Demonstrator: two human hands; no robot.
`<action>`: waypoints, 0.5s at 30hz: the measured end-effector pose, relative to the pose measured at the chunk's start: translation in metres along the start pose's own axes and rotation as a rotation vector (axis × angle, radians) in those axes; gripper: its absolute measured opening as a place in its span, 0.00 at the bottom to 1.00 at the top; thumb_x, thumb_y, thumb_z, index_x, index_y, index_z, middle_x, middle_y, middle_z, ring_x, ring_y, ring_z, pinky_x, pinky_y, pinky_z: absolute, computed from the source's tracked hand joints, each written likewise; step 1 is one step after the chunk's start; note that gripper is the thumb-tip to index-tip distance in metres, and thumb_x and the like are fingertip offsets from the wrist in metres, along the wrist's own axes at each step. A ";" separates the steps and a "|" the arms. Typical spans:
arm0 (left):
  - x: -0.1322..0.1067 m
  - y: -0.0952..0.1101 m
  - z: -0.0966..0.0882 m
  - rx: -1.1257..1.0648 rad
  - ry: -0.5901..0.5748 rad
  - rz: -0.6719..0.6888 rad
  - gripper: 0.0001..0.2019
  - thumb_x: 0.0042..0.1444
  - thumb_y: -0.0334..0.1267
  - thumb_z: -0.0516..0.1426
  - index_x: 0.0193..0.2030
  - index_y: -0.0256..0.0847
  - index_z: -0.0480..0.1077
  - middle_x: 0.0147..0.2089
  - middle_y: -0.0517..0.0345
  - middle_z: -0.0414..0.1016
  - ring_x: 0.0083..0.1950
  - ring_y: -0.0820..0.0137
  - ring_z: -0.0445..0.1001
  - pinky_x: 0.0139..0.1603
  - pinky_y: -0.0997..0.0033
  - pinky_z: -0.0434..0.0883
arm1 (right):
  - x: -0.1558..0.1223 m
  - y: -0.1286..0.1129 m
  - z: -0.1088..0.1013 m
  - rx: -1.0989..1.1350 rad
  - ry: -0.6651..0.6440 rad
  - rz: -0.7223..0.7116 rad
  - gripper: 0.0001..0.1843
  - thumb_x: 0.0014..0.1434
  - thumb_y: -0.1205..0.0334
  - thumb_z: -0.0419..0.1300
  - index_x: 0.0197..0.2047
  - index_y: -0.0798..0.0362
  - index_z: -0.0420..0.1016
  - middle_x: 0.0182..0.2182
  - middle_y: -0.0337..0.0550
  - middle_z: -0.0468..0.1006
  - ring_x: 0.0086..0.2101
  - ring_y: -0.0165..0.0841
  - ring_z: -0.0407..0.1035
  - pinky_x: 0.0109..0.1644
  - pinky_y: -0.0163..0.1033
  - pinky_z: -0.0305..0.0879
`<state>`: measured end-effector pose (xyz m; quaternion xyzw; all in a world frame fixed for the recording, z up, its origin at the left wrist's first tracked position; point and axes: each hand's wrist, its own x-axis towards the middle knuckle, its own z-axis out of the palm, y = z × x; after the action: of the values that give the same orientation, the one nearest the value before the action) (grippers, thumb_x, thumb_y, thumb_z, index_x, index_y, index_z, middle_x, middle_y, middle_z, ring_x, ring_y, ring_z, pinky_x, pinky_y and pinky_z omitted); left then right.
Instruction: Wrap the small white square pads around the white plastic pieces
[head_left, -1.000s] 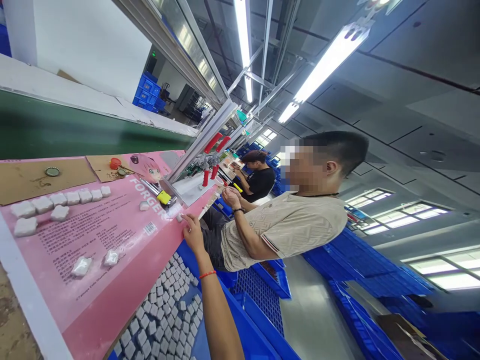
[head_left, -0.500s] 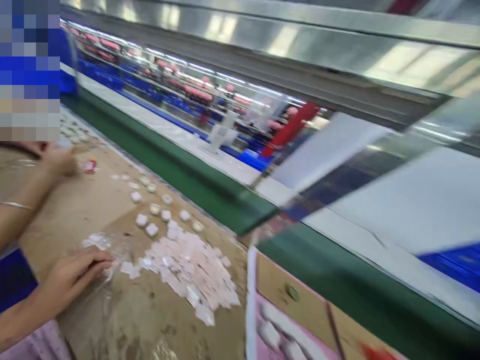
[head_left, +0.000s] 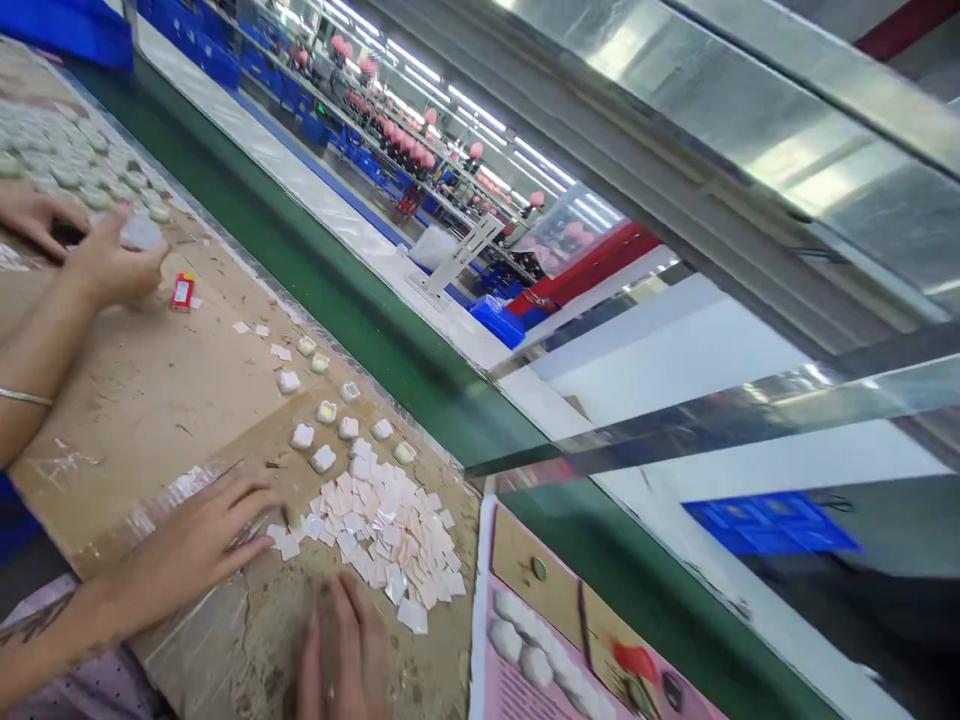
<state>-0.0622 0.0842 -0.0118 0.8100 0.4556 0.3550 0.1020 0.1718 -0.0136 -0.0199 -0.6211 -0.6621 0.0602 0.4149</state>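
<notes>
My left hand comes in at the bottom centre, blurred by motion. Its fingers lie stretched out flat on the brown table top and hold nothing. Just beyond the fingertips is a pile of thin white square pieces. Small white blocks lie scattered behind the pile. A co-worker's hand reaches in from the left, fingertips touching the pile's near edge. My right hand is out of sight.
Farther left, another hand holds a white piece beside a small red item. A pink printed sheet with white blocks lies at the bottom right. A green conveyor belt and metal rails run behind the table.
The view swung from the right side of the line to the left and has steadied. My left hand has come into view by the pile. The co-worker's hand moved up to the pile.
</notes>
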 end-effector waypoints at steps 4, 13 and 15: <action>0.009 0.007 0.016 -0.010 -0.055 0.160 0.16 0.69 0.26 0.53 0.54 0.48 0.76 0.57 0.57 0.81 0.58 0.61 0.79 0.56 0.63 0.77 | 0.018 -0.008 0.029 -0.020 -0.220 -0.076 0.27 0.67 0.58 0.63 0.67 0.29 0.71 0.53 0.48 0.85 0.50 0.55 0.82 0.47 0.65 0.85; -0.004 -0.001 0.010 0.028 0.019 0.135 0.14 0.76 0.33 0.49 0.54 0.48 0.75 0.52 0.57 0.80 0.52 0.63 0.80 0.53 0.64 0.76 | 0.017 0.005 0.057 -0.133 -0.214 -0.102 0.15 0.73 0.59 0.56 0.59 0.37 0.77 0.47 0.51 0.85 0.46 0.48 0.80 0.45 0.55 0.81; -0.001 0.002 0.001 0.069 0.045 0.086 0.14 0.77 0.35 0.48 0.55 0.48 0.74 0.53 0.58 0.80 0.52 0.67 0.81 0.52 0.69 0.77 | 0.021 0.008 0.057 -0.132 -0.180 -0.142 0.16 0.71 0.60 0.56 0.59 0.38 0.77 0.45 0.52 0.85 0.44 0.50 0.80 0.43 0.54 0.80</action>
<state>-0.0605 0.0821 -0.0123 0.8237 0.4344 0.3613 0.0483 0.1447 0.0312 -0.0514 -0.5908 -0.7414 0.0426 0.3154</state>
